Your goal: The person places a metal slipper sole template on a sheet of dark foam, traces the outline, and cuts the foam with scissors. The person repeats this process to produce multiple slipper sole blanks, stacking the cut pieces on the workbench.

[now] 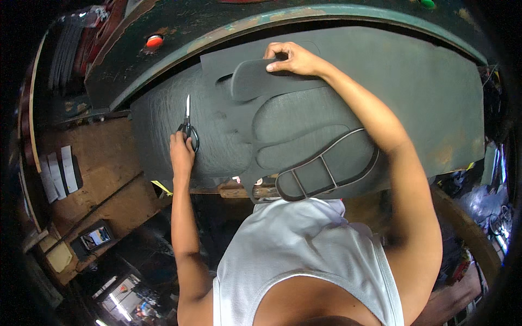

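My left hand [182,152] has its fingers on the black handles of a pair of scissors [188,117], whose blades point away from me over the dark sheet. Between the thumb and fingers of my right hand [291,58] is the edge of a sole-shaped dark foam piece [253,80], lifted slightly at its left end. That piece lies at the far side of the dark foam sheet [418,92]. Sole-shaped outlines show in the sheet nearer to me. A sole-shaped cutting die [318,158], a metal band with two crossbars, rests at the near edge.
Beyond the sheet runs a green machine beam [261,19] with a red button [155,41]. On the wooden table [117,146] to the left lie white and dark strips [60,174] and a phone-like device [95,239]. A curved wooden edge [467,223] stands at the right.
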Demonstrator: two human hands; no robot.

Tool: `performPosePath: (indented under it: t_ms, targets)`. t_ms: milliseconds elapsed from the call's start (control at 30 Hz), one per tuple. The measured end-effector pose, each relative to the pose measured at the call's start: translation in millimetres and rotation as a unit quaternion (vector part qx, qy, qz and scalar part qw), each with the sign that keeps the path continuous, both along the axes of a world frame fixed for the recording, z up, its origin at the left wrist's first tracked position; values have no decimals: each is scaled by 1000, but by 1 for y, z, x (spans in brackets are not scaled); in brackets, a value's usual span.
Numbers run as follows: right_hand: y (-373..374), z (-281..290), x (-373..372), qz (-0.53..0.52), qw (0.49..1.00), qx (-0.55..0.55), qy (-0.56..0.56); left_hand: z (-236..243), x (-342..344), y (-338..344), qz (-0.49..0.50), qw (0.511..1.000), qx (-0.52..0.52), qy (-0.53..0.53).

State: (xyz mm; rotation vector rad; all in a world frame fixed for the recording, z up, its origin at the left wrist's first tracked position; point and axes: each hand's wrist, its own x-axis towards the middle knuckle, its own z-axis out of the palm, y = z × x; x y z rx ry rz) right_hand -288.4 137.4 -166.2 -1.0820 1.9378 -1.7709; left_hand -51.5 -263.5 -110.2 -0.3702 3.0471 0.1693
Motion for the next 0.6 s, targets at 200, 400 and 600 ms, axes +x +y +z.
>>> performPosePath:
  t_ms: [200, 400, 600]
  targets:
    - [2, 0, 6, -37, 999, -4, -2, 55, 13, -27, -28, 977, 193, -88]
    - [-7, -5, 10, -85, 994, -12, 70, 161, -12, 45, -192, 961, 173, -103]
    - [-9, -5, 7, -83, 996, -8, 29, 173, -77, 118, -264, 906, -35, -329]
